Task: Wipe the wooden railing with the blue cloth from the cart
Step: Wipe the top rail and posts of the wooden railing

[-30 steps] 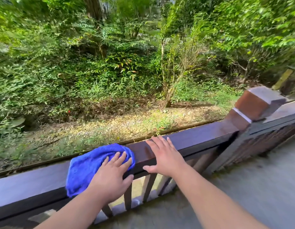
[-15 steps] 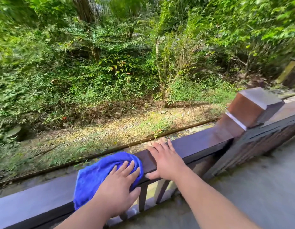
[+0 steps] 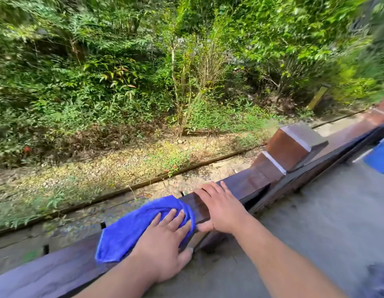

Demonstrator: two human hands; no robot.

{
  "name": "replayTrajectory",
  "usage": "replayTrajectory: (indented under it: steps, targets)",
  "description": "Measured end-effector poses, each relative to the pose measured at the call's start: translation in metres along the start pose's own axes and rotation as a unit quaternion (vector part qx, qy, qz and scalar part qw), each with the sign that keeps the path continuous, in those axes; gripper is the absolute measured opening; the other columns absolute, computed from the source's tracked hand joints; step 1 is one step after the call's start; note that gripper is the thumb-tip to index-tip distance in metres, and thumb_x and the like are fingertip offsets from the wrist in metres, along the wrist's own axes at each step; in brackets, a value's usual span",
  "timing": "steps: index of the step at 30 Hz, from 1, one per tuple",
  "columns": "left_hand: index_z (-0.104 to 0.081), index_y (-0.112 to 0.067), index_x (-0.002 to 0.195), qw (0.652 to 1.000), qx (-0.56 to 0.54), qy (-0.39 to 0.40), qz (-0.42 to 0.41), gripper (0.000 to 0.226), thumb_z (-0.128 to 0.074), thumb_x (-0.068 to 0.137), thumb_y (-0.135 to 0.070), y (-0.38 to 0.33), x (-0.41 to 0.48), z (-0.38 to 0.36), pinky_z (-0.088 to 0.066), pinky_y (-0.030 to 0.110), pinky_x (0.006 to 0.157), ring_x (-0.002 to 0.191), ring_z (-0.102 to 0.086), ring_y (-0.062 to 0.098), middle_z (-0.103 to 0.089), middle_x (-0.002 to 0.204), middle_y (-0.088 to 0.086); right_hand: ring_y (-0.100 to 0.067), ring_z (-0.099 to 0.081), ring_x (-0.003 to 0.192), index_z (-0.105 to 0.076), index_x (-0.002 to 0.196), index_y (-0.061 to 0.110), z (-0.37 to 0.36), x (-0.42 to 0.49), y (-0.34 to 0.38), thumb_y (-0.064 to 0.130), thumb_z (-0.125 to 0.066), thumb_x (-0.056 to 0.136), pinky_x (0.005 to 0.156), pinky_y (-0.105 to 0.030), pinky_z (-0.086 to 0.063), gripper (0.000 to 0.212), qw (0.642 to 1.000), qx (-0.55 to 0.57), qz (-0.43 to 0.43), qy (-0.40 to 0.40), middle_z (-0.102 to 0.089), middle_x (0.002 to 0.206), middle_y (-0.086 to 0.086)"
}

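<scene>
The dark wooden railing (image 3: 57, 267) runs from lower left up to a square post (image 3: 292, 147) at the right. A crumpled blue cloth (image 3: 131, 231) lies on the top rail. My left hand (image 3: 165, 244) presses flat on the cloth's near end, fingers spread over it and thumb down the rail's near side. Just to its right, my right hand (image 3: 221, 207) rests palm-down on the bare rail, fingers over the top and thumb on the near face. The two hands almost touch.
A grey concrete floor (image 3: 315, 222) lies on my side of the railing. A blue object (image 3: 380, 158) sits at the right edge by the far rail. Beyond the railing are a gravel strip (image 3: 122, 168) and dense green bushes.
The left hand has slid the cloth to the right along the rail, closing on the right hand. The view has swung right, and the blue object has come into sight.
</scene>
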State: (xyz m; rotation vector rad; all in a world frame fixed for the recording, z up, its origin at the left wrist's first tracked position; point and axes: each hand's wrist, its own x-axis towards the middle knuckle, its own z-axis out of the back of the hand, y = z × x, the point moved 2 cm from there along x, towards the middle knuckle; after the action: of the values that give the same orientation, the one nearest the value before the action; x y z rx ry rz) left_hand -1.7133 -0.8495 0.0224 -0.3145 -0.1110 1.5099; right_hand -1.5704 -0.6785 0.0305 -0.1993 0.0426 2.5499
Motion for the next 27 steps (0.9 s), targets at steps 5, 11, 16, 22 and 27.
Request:
replayTrajectory:
  steps: [5,11,16,22,27]
  targets:
    - [-0.014,-0.033,0.155,1.000,0.007,0.009,-0.014,0.078,-0.022,0.084,-0.066,-0.025,0.041,-0.002,0.010,0.043,0.116,0.151,0.006,0.019,-0.004,0.165,-0.004,-0.033,-0.022,0.152,-0.023,0.158,0.023,0.005,-0.004,-0.057,0.087,-0.047,0.062,0.127,-0.056,-0.008,0.118,1.000,-0.002,-0.011,0.005,-0.032,0.163,-0.009]
    - [-0.014,-0.035,0.155,1.000,0.010,0.003,0.004,0.077,-0.024,0.084,-0.064,-0.081,0.121,-0.011,0.012,0.042,0.116,0.150,0.007,0.016,-0.003,0.165,-0.007,-0.034,-0.021,0.152,-0.020,0.159,0.020,0.001,-0.010,-0.140,0.075,-0.071,0.065,0.127,-0.054,-0.008,0.121,1.000,-0.013,0.003,-0.004,-0.027,0.164,-0.010]
    - [-0.021,-0.032,0.154,0.999,0.016,-0.002,0.029,0.073,-0.026,0.086,-0.059,-0.136,0.197,-0.011,0.004,0.044,0.119,0.151,-0.001,0.018,-0.011,0.165,-0.004,-0.039,-0.017,0.153,-0.020,0.160,0.017,-0.007,-0.011,-0.195,0.057,-0.084,0.066,0.127,-0.053,-0.011,0.120,1.000,-0.008,-0.017,-0.009,-0.025,0.164,-0.016]
    - [-0.037,-0.029,0.148,0.999,-0.025,-0.013,0.023,0.057,-0.036,0.093,-0.045,-0.171,0.251,-0.002,-0.009,0.049,0.121,0.150,-0.007,0.016,-0.026,0.161,-0.006,-0.036,0.002,0.158,-0.004,0.164,0.018,-0.008,-0.011,-0.212,0.013,-0.041,0.103,0.126,-0.045,-0.007,0.071,0.998,0.052,0.005,-0.046,-0.005,0.172,-0.014]
    - [-0.045,-0.027,0.144,0.999,-0.041,-0.005,-0.023,0.063,-0.040,0.084,-0.045,-0.173,0.272,0.006,-0.017,0.047,0.118,0.143,-0.024,0.024,-0.043,0.152,0.006,-0.033,0.004,0.158,0.005,0.164,0.025,-0.002,-0.016,-0.219,0.003,-0.047,0.100,0.126,-0.042,-0.012,0.085,0.997,0.053,0.043,-0.045,0.004,0.173,-0.012]
